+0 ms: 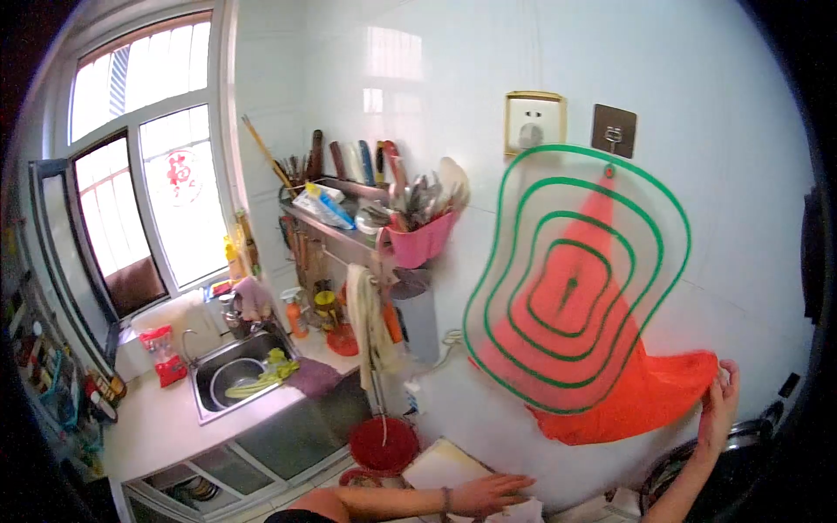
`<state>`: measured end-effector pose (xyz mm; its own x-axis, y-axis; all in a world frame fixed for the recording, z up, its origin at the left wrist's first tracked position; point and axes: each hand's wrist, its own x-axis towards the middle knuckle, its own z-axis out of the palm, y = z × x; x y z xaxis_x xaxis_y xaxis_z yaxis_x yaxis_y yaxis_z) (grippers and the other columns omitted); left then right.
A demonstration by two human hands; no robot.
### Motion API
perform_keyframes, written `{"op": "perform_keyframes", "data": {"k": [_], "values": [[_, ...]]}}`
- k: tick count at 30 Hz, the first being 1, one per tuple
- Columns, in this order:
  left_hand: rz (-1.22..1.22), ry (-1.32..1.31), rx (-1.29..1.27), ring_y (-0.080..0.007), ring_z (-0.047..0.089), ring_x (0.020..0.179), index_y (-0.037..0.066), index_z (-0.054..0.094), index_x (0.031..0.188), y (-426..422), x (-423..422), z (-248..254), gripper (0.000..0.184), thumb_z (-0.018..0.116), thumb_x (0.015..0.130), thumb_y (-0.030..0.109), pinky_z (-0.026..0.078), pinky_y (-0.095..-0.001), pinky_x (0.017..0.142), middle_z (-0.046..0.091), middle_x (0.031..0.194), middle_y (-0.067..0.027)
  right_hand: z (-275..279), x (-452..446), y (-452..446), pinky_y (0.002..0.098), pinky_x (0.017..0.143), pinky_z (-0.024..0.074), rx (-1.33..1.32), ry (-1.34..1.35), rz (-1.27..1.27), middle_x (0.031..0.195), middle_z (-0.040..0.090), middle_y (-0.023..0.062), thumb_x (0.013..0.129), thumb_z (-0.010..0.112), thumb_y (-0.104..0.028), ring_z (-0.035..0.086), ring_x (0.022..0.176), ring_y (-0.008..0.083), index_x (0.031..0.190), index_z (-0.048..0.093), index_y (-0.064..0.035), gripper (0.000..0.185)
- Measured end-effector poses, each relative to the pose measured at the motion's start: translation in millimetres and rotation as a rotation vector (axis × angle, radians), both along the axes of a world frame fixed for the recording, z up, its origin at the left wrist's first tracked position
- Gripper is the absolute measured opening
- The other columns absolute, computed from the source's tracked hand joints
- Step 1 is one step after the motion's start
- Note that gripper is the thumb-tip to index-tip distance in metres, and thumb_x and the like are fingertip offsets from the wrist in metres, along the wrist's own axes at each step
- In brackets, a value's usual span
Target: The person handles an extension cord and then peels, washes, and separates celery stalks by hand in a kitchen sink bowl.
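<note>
A red cloth (610,410) hangs on the wall from a hook (614,135), its upper part showing through a translucent mat with green ring lines (514,261) in front of it. My right hand (718,405) has its fingers pinched at the cloth's right-hand corner, pulling it out sideways. Low in the middle, my left hand (494,494) lies with fingers stretched out, just over white papers or wrappings (514,512). Whether it presses on them I cannot tell.
To the left, a counter (161,436) holds a sink (202,375) with a bowl of green vegetables. A shelf (336,227) carries knives and a pink utensil basket (418,242). A red stool or lid (384,443) stands below. Dark pans (741,471) sit at lower right.
</note>
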<state>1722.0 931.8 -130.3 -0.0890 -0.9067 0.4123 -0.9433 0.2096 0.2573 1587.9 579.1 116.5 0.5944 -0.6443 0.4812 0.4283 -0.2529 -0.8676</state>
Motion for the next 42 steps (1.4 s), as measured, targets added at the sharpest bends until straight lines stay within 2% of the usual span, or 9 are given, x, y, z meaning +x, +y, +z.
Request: {"op": "perform_keyframes", "data": {"k": [4,6,8,11,17,22,25,38,42], "values": [[0.369,0.198,0.398,-0.0359,0.036,0.126,0.009,0.042,0.129,116.0,13.0,-160.9,0.052,0.056,0.082,0.025,0.037,-0.0443,0.099,0.027,0.142,-0.0190,-41.3,-12.4,-9.1,0.0315,0.093,0.0384,-0.263,0.016,-0.291,0.124,0.049,0.0110,0.094,0.046,-0.017,0.046,0.115,0.0190,0.129,0.041,-0.0047,0.038],[0.535,0.228,0.702,-0.0352,0.042,0.121,0.010,0.046,0.126,190.2,2.3,-191.9,0.048,0.057,0.083,0.029,0.039,-0.0450,0.096,0.035,0.138,-0.0178,-39.2,-34.6,13.9,0.0338,0.094,0.0360,-0.744,-0.005,-0.992,0.118,0.050,0.0130,0.092,0.042,-0.011,0.047,0.110,0.0230,0.117,0.047,0.0003,0.028],[0.706,0.597,1.034,-0.0337,0.047,0.117,0.011,0.048,0.124,254.5,-18.1,-106.0,0.047,0.055,0.084,0.034,0.042,-0.0454,0.093,0.045,0.131,-0.0160,-41.6,-39.3,59.7,0.0353,0.100,0.0326,-0.552,-0.109,-0.840,0.124,0.050,0.0115,0.095,0.040,-0.013,0.045,0.115,0.0225,0.125,0.045,-0.0004,0.032],[0.728,0.503,0.942,-0.0334,0.052,0.111,0.010,0.050,0.121,353.2,-49.7,-250.9,0.046,0.051,0.085,0.038,0.044,-0.0464,0.089,0.052,0.123,-0.0171,-43.2,-7.0,167.3,0.0349,0.095,0.0346,-0.650,-0.116,-0.716,0.116,0.051,0.0128,0.092,0.041,-0.010,0.047,0.108,0.0237,0.111,0.050,0.0015,0.024],[0.887,0.761,1.191,-0.0344,0.057,0.102,0.010,0.057,0.114,498.8,-95.9,-206.2,0.040,0.052,0.084,0.037,0.045,-0.0463,0.086,0.057,0.115,-0.0160,-87.2,115.5,438.1,0.0356,0.076,0.0417,-0.882,0.127,0.303,0.088,0.057,0.0135,0.076,0.052,-0.006,0.054,0.086,0.0266,0.076,0.053,-0.0011,0.005],[1.279,0.730,0.708,-0.0352,0.057,0.097,0.008,0.056,0.113,602.6,-153.7,-169.7,0.039,0.055,0.084,0.033,0.047,-0.0446,0.082,0.059,0.108,-0.0171,-191.6,162.7,563.0,0.0387,0.069,0.0429,-1.157,0.281,1.079,0.081,0.061,0.0096,0.074,0.063,-0.015,0.057,0.079,0.0272,0.069,0.059,-0.0053,0.012],[1.446,0.853,0.580,-0.0353,0.057,0.097,0.010,0.055,0.115,626.5,-166.1,-128.9,0.037,0.055,0.085,0.032,0.047,-0.0434,0.082,0.059,0.105,-0.0165,-232.3,197.7,608.6,0.0404,0.067,0.0438,-1.426,0.300,1.232,0.077,0.059,0.0085,0.074,0.065,-0.021,0.057,0.077,0.0265,0.073,0.060,-0.0063,0.016],[1.823,1.158,-0.339,-0.0243,0.061,0.095,0.004,0.060,0.109,674.8,2.3,-92.9,0.026,0.056,0.087,0.016,0.047,-0.0334,0.084,0.063,0.103,-0.0138,-360.2,461.9,847.1,0.0425,0.072,0.0470,-1.148,0.396,1.192,0.083,0.058,0.0145,0.076,0.064,-0.020,0.056,0.083,0.0331,0.082,0.061,-0.0048,0.017],[1.790,1.111,-0.337,-0.0231,0.061,0.093,0.002,0.060,0.108,693.6,87.0,-77.8,0.024,0.058,0.086,0.012,0.048,-0.0321,0.083,0.064,0.102,-0.0136,-407.4,530.5,915.7,0.0411,0.080,0.0446,-1.295,0.377,1.167,0.090,0.059,0.0136,0.076,0.065,-0.021,0.055,0.090,0.0313,0.090,0.061,-0.0044,0.022]]}}
